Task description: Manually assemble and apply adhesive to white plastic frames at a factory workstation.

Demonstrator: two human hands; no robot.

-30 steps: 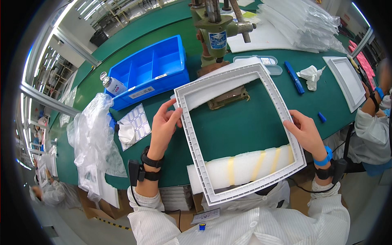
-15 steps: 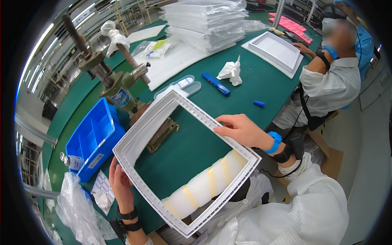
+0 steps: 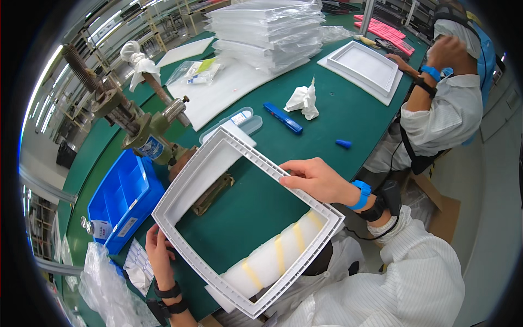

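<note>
A white plastic frame (image 3: 197, 268) with slotted edges is held up, tilted, over the table's near edge. My right hand (image 3: 318, 182) grips its upper right side, thumb on the near face and fingers over the outer edge. On the left corner side, my left hand (image 3: 159, 252) holds the frame, its fingers partly hidden behind the rim. Through the opening a white padded roll (image 3: 251, 274) banded with yellow tape shows by the near edge. A worn metal base (image 3: 212, 193) also shows through it.
A green press (image 3: 143, 133) stands left, beside a blue divided bin (image 3: 122, 196) and crumpled plastic bags (image 3: 109, 283). Beyond lie a blue pen-like tool (image 3: 283, 117), a blue cap (image 3: 343, 143), tissue (image 3: 303, 101) and wrapped stacks (image 3: 264, 35). A co-worker sits right, near another white frame (image 3: 364, 66).
The frame and both my hands have shifted slightly, with the grips unchanged. The whole view has also moved a little. The co-worker's hand is now raised to their head.
</note>
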